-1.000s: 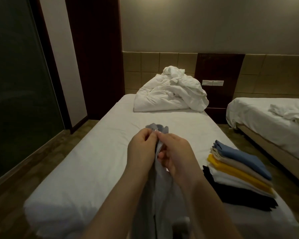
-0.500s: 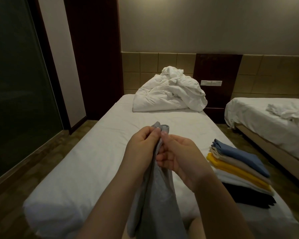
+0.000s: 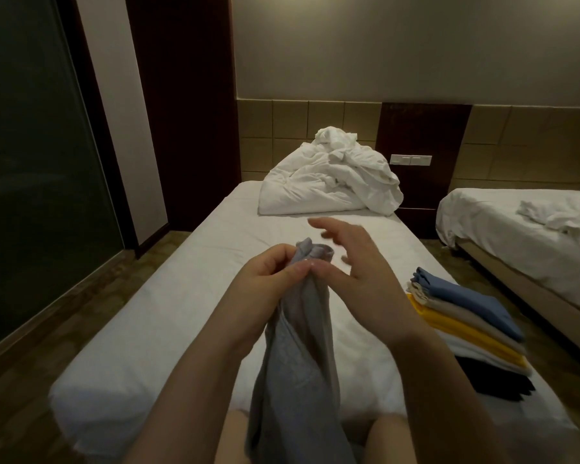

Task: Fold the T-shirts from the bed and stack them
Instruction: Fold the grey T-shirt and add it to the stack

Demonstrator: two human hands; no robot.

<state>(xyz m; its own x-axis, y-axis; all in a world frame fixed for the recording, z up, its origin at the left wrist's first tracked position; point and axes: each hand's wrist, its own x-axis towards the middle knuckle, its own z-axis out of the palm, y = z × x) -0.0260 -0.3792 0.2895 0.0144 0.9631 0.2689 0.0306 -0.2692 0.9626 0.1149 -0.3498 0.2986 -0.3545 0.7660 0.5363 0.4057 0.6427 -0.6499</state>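
Observation:
A grey T-shirt hangs bunched in front of me above the near end of the white bed. My left hand pinches its top edge between thumb and fingers. My right hand is just right of that edge, fingers spread and blurred, its thumb touching the cloth near my left thumb. A stack of folded T-shirts lies at the bed's right edge, blue on top, then beige, yellow, white and black.
A crumpled white duvet sits at the head of the bed. A second bed with rumpled white linen stands to the right across a narrow floor gap. A dark glass wall runs along the left.
My right hand let go of the shirt's top edge and opened, fingers spreading up and away. My left hand kept its pinch on the shirt in about the same place.

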